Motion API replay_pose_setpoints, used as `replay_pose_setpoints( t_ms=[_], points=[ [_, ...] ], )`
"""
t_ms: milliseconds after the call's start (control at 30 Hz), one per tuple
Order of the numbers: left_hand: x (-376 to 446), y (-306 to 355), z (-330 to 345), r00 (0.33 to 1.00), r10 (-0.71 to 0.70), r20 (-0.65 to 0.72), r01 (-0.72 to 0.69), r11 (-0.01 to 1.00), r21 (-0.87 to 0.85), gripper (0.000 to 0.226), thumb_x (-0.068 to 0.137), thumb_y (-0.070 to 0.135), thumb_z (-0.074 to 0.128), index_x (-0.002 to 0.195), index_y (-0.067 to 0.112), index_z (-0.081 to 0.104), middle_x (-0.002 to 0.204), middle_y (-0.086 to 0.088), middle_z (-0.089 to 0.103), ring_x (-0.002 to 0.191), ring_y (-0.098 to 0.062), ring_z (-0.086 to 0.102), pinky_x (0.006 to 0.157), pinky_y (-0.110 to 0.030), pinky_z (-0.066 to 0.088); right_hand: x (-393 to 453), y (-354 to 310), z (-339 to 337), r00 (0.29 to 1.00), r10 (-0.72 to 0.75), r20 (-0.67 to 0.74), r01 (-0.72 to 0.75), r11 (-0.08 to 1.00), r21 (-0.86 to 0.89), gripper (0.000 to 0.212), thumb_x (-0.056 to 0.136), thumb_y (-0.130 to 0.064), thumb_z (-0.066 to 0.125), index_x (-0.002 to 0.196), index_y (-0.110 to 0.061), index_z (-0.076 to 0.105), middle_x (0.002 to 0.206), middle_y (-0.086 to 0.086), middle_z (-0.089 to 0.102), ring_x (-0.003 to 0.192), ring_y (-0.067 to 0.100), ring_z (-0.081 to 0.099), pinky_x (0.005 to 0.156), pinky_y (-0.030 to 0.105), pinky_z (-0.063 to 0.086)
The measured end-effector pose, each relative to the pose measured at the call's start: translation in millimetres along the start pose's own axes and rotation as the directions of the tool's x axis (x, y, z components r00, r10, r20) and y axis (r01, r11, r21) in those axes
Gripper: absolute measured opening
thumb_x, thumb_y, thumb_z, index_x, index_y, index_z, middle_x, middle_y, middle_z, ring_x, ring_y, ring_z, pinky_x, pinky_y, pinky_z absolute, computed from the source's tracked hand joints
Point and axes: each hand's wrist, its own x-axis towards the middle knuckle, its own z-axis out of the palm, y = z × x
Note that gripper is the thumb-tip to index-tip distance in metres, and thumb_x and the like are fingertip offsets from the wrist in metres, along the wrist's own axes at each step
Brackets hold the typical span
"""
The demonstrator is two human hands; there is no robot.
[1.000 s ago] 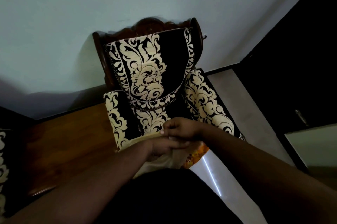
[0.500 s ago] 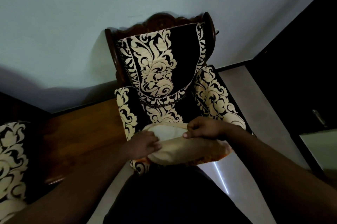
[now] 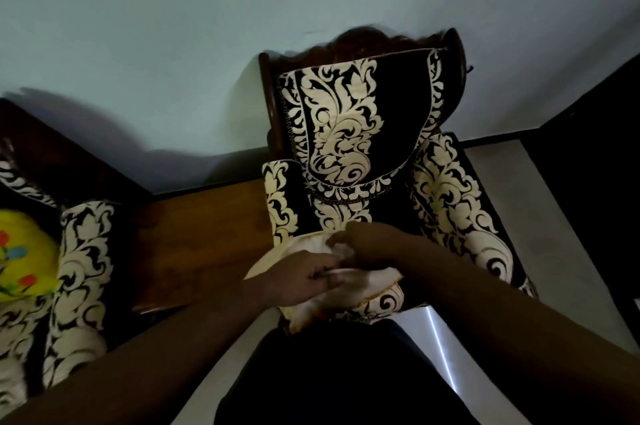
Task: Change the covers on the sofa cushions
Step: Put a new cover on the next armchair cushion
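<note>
A cream cushion (image 3: pixel 375 281) with an orange edge lies on the seat of the black and cream patterned armchair (image 3: pixel 349 134), close to my body. My left hand (image 3: pixel 299 277) pinches the cream cover fabric at the cushion's near left. My right hand (image 3: pixel 363 241) grips a bunch of whitish fabric at the cushion's top, just beyond the left hand. Both forearms hide much of the cushion.
A wooden side table (image 3: pixel 197 237) stands left of the armchair. Further left is another patterned sofa (image 3: pixel 79 269) with a yellow flowered cushion (image 3: pixel 20 258) on it. A pale wall (image 3: pixel 173 26) lies behind; a dark door (image 3: pixel 595 161) at the right.
The view has swung left, bringing the second sofa and the yellow cushion into sight. My hands have drawn closer together on the cream cushion, the right now bunching fabric.
</note>
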Motion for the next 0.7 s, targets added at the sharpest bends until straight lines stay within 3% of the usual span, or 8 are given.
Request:
replay_pose_setpoints(
  t_ms=[67, 167, 267, 367, 433, 567, 633, 700],
  points=[
    [-15.3, -7.3, -1.4, 1.0, -0.007, -0.02, 0.008, 0.999, 0.052, 0.024, 0.1, 0.053, 0.052, 0.083, 0.037, 0.055, 0.065, 0.004, 0.052, 0.06, -0.006, 0.051, 0.057, -0.029, 0.038, 14.3, -14.6, 19.8, 0.987, -0.152, -0.048, 0.148, 0.986, -0.075, 0.057, 0.095, -0.054, 0.057, 0.149, -0.038, 0.044, 0.139, 0.01, 0.045, 0.122, 0.033, 0.049, 0.095, 0.042, 0.046],
    [-39.0, -18.4, -8.4, 0.996, -0.033, -0.084, 0.046, 0.987, 0.155, 0.048, 0.098, 0.065, 0.039, 0.087, 0.023, 0.059, 0.074, 0.002, 0.059, 0.067, -0.011, 0.053, 0.061, -0.031, 0.039, 26.1, -30.9, 39.6, 0.985, -0.163, -0.051, 0.157, 0.982, -0.102, 0.053, 0.101, -0.049, 0.045, 0.152, -0.045, 0.033, 0.159, 0.005, 0.029, 0.139, 0.033, 0.03, 0.11, 0.053, 0.032],
    [-55.6, -29.7, -14.4, 0.984, -0.043, -0.173, 0.093, 0.952, 0.292, 0.037, 0.099, 0.062, 0.033, 0.086, 0.033, 0.051, 0.072, 0.01, 0.051, 0.067, -0.007, 0.047, 0.059, -0.029, 0.034, 31.7, -53.2, 38.6, 0.978, -0.15, 0.144, 0.168, 0.977, -0.129, 0.041, 0.105, -0.04, 0.039, 0.144, -0.035, 0.05, 0.148, 0.003, 0.048, 0.134, 0.03, 0.043, 0.106, 0.045, 0.031],
    [-62.7, -40.5, -16.8, 0.962, -0.112, -0.25, 0.198, 0.914, 0.353, 0.033, 0.101, 0.059, 0.032, 0.081, 0.035, 0.042, 0.069, 0.012, 0.045, 0.065, -0.009, 0.047, 0.059, -0.028, 0.031, 34.2, -67.5, 34.8, 0.913, -0.07, 0.402, 0.05, 0.997, 0.06, 0.043, 0.107, -0.035, 0.041, 0.144, -0.016, 0.051, 0.146, 0.011, 0.052, 0.132, 0.029, 0.049, 0.103, 0.033, 0.035],
    [-61.4, -42.5, -17.9, 0.951, -0.16, -0.265, 0.246, 0.911, 0.331, 0.034, 0.101, 0.058, 0.037, 0.081, 0.032, 0.045, 0.071, 0.01, 0.049, 0.067, -0.011, 0.05, 0.06, -0.028, 0.032, 34.8, -64.9, 34.3, 0.892, -0.02, 0.452, -0.073, 0.979, 0.188, 0.048, 0.108, -0.038, 0.039, 0.145, -0.01, 0.049, 0.148, 0.014, 0.049, 0.133, 0.029, 0.048, 0.106, 0.033, 0.035],
    [-57.3, -61.3, -27.9, 0.877, -0.387, -0.286, 0.449, 0.871, 0.199, 0.038, 0.099, 0.063, 0.042, 0.083, 0.029, 0.05, 0.078, 0.006, 0.053, 0.077, -0.017, 0.054, 0.069, -0.035, 0.044, 29.2, -49.7, 19.7, 0.919, 0.066, 0.389, -0.265, 0.833, 0.486, 0.072, 0.1, -0.067, 0.029, 0.141, -0.013, 0.054, 0.141, 0.01, 0.053, 0.129, 0.026, 0.051, 0.102, 0.028, 0.036],
    [-53.5, -79.7, -39.0, 0.81, -0.517, -0.275, 0.555, 0.829, 0.075, 0.044, 0.093, 0.07, 0.048, 0.084, 0.028, 0.054, 0.087, 0.001, 0.058, 0.087, -0.021, 0.057, 0.081, -0.039, 0.048, 28.3, -43.9, 8.9, 0.958, 0.023, 0.284, -0.186, 0.806, 0.562, 0.06, 0.101, -0.064, 0.036, 0.126, -0.017, 0.063, 0.128, 0.004, 0.059, 0.12, 0.022, 0.056, 0.097, 0.025, 0.038],
    [-47.3, -94.6, -49.7, 0.763, -0.546, -0.345, 0.579, 0.815, -0.01, 0.06, 0.081, 0.087, 0.041, 0.081, 0.028, 0.053, 0.089, -0.002, 0.059, 0.087, -0.024, 0.059, 0.08, -0.041, 0.049, 32.4, -38.9, 5.5, 0.993, -0.009, 0.119, -0.053, 0.863, 0.502, 0.052, 0.099, -0.057, 0.05, 0.133, -0.018, 0.063, 0.129, -0.001, 0.059, 0.122, 0.02, 0.054, 0.096, 0.025, 0.039]
  ],
)
